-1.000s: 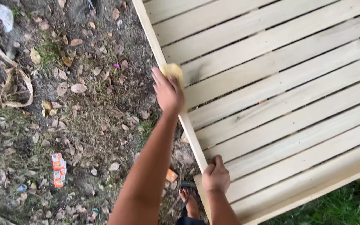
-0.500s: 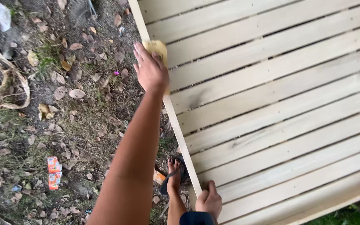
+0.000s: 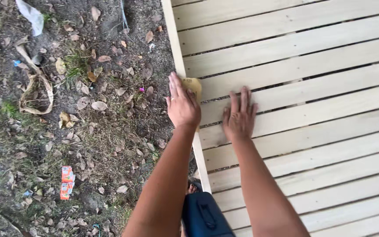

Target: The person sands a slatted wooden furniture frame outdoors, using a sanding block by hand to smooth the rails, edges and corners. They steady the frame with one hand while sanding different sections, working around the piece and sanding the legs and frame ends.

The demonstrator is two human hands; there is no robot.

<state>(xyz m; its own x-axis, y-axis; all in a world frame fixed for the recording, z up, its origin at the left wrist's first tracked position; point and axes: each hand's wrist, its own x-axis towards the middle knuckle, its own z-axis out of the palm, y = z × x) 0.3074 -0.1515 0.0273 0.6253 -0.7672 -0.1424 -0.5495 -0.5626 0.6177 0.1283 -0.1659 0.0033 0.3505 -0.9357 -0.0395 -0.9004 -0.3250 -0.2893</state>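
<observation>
Nearest the camera, a dark blue bag [image 3: 205,217] hung between the two forearms, just below the frame rail, with a bit of a sandalled foot [image 3: 192,188] peeking out beside it. Farther out, the left hand [image 3: 182,105] lay palm-down, fingers straight and together, pressing a tan sheet of sandpaper [image 3: 193,86] flat against the edge rail [image 3: 202,162] of the pale slatted wooden frame [image 3: 312,101]; pinned under the palm rather than clenched, with only the sheet's far corner showing past the fingertips. Just to that hand's right, apart from it, the right hand [image 3: 239,116] rested flat and released on a slat, fingers spread, grasping nothing. Beyond both hands, unpainted boards ran crosswise with dark gaps between them. To the left of the pressing hand, bare dirt strewn with dry leaves [image 3: 98,105] and sparse grass. Down and left of the grip, well apart, an orange and red wrapper [image 3: 67,182]. Farther up on that side, a curled strip of dried husk [image 3: 35,90], and at the far top corner a scrap of white plastic [image 3: 31,15].
</observation>
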